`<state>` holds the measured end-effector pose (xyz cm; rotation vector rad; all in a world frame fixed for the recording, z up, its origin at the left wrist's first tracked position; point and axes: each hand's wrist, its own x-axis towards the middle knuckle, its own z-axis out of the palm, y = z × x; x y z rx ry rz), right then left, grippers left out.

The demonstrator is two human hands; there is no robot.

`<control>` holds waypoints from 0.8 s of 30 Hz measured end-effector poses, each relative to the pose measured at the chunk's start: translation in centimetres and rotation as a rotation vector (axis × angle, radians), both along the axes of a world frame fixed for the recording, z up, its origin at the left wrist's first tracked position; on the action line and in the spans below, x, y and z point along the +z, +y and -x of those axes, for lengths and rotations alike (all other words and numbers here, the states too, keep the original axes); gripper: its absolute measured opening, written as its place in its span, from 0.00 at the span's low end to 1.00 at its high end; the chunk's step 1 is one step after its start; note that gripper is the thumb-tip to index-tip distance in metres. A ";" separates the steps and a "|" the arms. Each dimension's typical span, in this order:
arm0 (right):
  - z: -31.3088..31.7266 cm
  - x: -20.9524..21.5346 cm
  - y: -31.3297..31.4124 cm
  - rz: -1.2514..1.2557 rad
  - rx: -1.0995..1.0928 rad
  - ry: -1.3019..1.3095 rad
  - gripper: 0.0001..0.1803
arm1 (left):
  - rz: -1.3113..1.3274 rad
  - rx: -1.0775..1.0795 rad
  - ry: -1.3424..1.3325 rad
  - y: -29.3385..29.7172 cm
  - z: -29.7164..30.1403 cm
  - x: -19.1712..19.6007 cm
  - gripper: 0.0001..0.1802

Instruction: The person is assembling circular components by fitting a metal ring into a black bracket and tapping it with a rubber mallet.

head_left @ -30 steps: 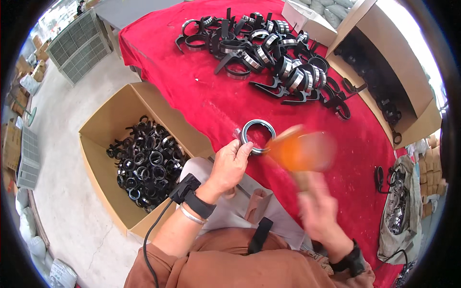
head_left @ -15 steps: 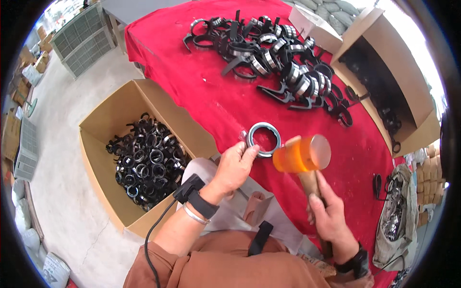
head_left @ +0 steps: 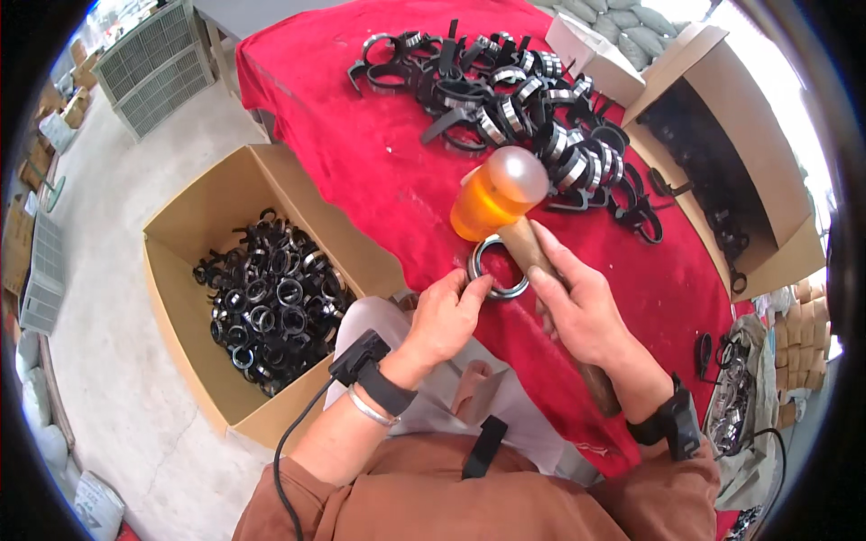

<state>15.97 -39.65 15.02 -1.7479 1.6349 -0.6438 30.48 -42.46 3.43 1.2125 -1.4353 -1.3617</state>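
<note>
My left hand (head_left: 448,311) pinches the near-left edge of a silver-and-dark metal ring (head_left: 516,290), which lies on the red cloth. Wrapped around the wooden handle (head_left: 591,374) of a mallet is my right hand (head_left: 582,298). The mallet's translucent orange head (head_left: 492,198) is over the ring's far side and covers part of it; whether they touch, I cannot tell. Beyond it on the cloth lies a heap of black clamp-like rings (head_left: 505,113) with shiny metal bands.
On the left, an open cardboard box (head_left: 194,361) holds many black and silver rings (head_left: 284,307). Another carton (head_left: 762,162) with black parts stands at the right table edge. Below it is a sack (head_left: 749,397) of parts. The red cloth (head_left: 406,198) covers the table.
My right hand has moved the mallet left and away from me, from beside the ring to over its far side. My left hand stays on the ring.
</note>
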 end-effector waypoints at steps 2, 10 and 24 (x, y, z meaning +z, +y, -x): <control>-0.6 1.8 -0.2 0.067 -0.067 -0.106 0.28 | -0.032 -0.004 0.015 -0.4 -0.3 -1.4 0.20; 1.2 -2.4 0.5 0.116 -0.161 -0.057 0.26 | -0.119 -0.024 0.128 0.2 0.1 -0.7 0.20; 2.2 -0.5 0.5 -0.155 -0.219 -0.248 0.27 | -0.106 -0.051 0.142 -0.1 0.4 -1.4 0.18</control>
